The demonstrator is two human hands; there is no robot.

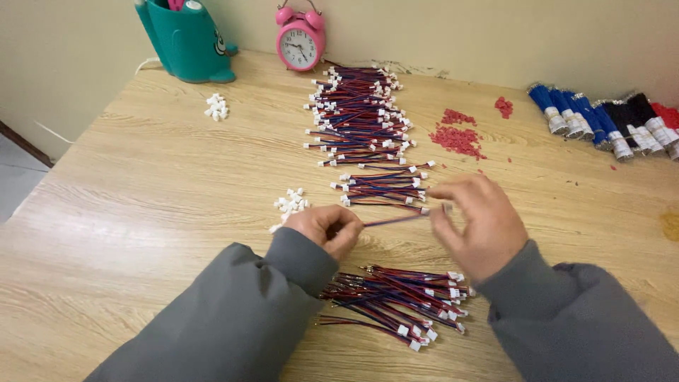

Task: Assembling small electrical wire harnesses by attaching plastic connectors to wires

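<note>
Mid-table, left hand (322, 228) and right hand (475, 223) pinch wire lead (396, 219) ends; bare wood (141, 205) leftward.

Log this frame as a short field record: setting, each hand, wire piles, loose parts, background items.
Setting: wooden table against a beige wall
Left hand: pinches one end of a red-and-blue wire lead
Right hand: holds the lead's other end
Near pile: leads, some with white connectors
Far pile: long row of leads with white connectors
Loose parts: white connectors; red bits
Background: pink alarm clock, teal holder, wire bundles
</note>
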